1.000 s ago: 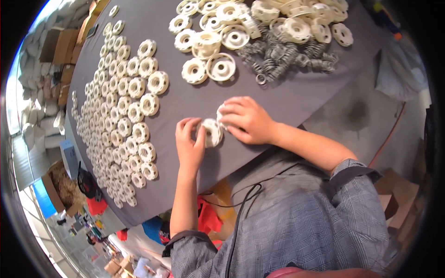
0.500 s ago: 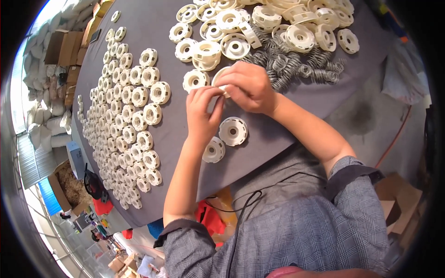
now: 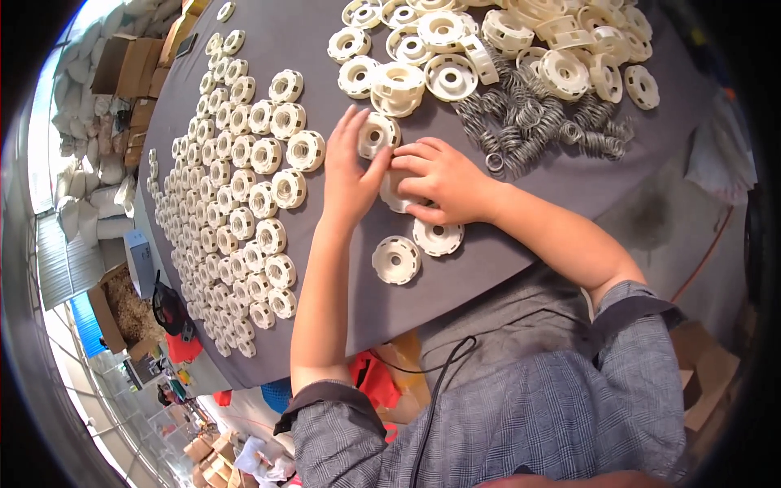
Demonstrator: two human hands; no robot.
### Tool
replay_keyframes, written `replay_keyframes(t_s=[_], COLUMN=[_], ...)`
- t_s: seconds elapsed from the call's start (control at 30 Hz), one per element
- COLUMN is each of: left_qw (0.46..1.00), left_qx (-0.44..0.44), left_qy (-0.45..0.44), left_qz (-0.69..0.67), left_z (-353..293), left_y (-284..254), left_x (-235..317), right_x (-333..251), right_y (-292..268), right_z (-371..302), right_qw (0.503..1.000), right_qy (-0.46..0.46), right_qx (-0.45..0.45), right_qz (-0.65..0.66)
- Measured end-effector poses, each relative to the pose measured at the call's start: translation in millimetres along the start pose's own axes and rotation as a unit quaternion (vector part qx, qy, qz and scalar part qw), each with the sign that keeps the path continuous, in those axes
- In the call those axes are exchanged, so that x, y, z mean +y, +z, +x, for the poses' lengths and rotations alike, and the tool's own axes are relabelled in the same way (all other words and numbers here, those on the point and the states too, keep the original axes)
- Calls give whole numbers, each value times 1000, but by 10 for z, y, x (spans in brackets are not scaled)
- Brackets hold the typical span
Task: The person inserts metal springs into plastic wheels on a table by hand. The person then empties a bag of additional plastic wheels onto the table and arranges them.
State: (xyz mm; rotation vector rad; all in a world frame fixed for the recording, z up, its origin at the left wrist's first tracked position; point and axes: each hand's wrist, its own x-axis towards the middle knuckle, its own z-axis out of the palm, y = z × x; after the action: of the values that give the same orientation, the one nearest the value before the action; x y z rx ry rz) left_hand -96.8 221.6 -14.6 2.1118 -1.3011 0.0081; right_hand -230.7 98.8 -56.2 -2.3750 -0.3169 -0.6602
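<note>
My left hand (image 3: 350,180) has its thumb and outstretched fingers around a white slotted plastic wheel (image 3: 377,136) at the table's middle. Just right of it, my right hand (image 3: 452,184) curls its fingers over a white plastic disc (image 3: 394,195), covering much of it. Its fingertips reach close to my left thumb and the wheel. Nearer to me lie two more discs, a slotted disc (image 3: 396,260) and another disc (image 3: 439,237) under the right wrist's near side.
Many finished-looking slotted wheels (image 3: 242,183) stand in rows at left. A heap of cream plastic wheels (image 3: 561,73) lies at the far right, beside a pile of metal coil springs (image 3: 521,114). The grey-covered table (image 3: 480,260) ends near my lap.
My hands have parted from a pinch on a small piece. The left has gone to the wheel; the right has come nearer to me, with a disc under its fingers. The view has shifted.
</note>
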Motion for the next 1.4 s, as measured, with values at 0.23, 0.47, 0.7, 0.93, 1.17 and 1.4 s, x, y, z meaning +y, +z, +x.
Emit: replay_keyframes(t_s=[0.23, 0.47, 0.7, 0.93, 1.17, 1.4], left_qw=[990, 998, 998, 997, 998, 998], left_qx=[-137, 33, 48, 48, -37, 29], left_qy=[2, 23, 1, -46, -60, -26], left_qz=[30, 43, -52, 43, -5, 51], left_z=[-160, 642, 590, -192, -535, -233], left_y=[-99, 248, 207, -8, -31, -154], left_x=[-28, 252, 168, -222, -41, -49], right_x=[79, 33, 50, 58, 97, 56], right_y=[-143, -77, -108, -75, -2, -17], right_z=[-90, -9, -17, -1, -45, 6], right_qw=[995, 996, 990, 993, 996, 994], right_qy=[56, 33, -7, 2, 0, -10], right_qx=[82, 73, 129, 106, 34, 71], right_qz=[10, 33, 59, 53, 79, 77])
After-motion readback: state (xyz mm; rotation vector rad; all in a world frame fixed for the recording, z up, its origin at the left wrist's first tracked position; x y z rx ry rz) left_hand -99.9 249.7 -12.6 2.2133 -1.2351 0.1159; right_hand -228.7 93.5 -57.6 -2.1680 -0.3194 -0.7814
